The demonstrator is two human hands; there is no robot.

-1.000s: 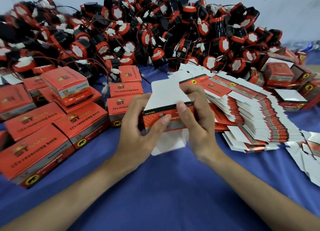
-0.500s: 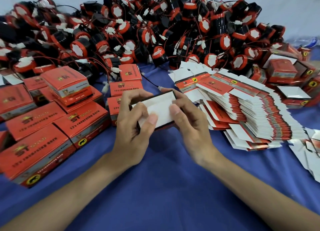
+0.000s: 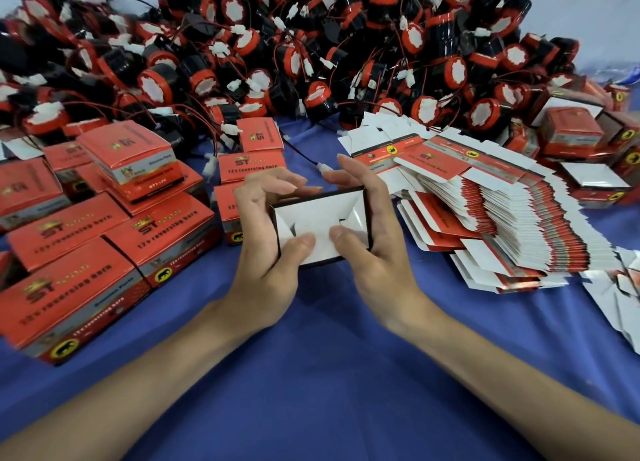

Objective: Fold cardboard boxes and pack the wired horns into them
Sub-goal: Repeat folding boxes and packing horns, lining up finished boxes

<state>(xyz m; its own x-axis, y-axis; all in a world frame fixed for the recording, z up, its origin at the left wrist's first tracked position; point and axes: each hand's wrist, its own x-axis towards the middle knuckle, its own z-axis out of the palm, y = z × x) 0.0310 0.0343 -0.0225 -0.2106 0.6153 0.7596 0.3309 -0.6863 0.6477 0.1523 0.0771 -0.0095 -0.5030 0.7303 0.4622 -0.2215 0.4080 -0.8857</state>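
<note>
A small cardboard box (image 3: 320,215) is held above the blue cloth, its white end flaps folded in and facing me. My left hand (image 3: 266,253) grips its left side, thumb pressing on the flaps. My right hand (image 3: 374,249) grips the right side, its thumb pressing the flaps too. A big heap of red-and-black wired horns (image 3: 277,59) fills the back of the table. A fanned stack of flat box blanks (image 3: 485,211) lies just right of my hands.
Closed red boxes (image 3: 104,225) are stacked at the left, and more stand behind my hands (image 3: 252,164). Several part-folded boxes (image 3: 588,138) sit at the far right. Loose white blanks (image 3: 620,294) lie at the right edge. Blue cloth (image 3: 329,374) covers the table.
The box went from a flat blank with open white flaps to a squared box. Its end flaps are now tucked inward under both thumbs, and my hands have moved slightly right.
</note>
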